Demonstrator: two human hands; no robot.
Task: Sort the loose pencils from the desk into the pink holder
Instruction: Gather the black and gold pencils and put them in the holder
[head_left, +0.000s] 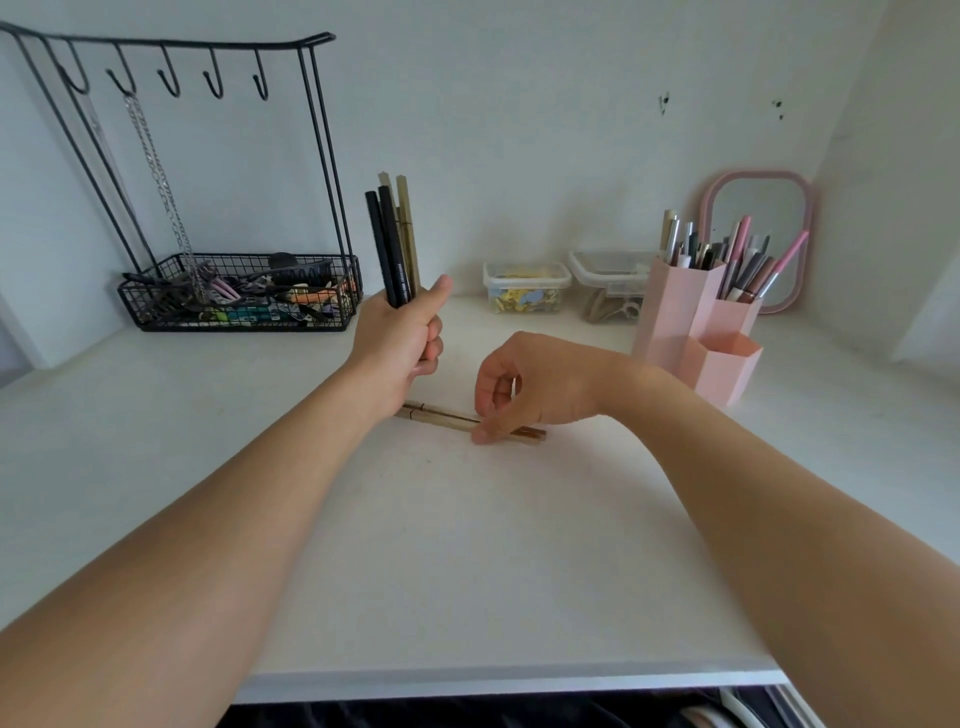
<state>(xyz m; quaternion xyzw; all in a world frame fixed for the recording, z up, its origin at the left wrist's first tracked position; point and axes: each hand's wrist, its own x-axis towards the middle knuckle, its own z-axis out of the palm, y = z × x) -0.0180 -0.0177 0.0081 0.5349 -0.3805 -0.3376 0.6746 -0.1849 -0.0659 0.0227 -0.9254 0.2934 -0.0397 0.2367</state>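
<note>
My left hand (402, 340) grips an upright bundle of pencils (394, 244), some black and some gold, above the middle of the white desk (467, 545). Two gold pencils (441, 417) lie side by side on the desk just below it. My right hand (524, 387) reaches down onto them, its fingertips pinching their right part. The pink holder (696, 332), made of hexagonal tubes, stands at the right; its two taller tubes are full of pens and pencils, and its low front tube looks empty.
A black wire rack (239, 291) with hooks, a hanging chain and a basket of clips stands at the back left. Two clear plastic boxes (527, 288) sit by the wall. A pink-framed mirror (756, 228) leans behind the holder. The desk's front edge is near me.
</note>
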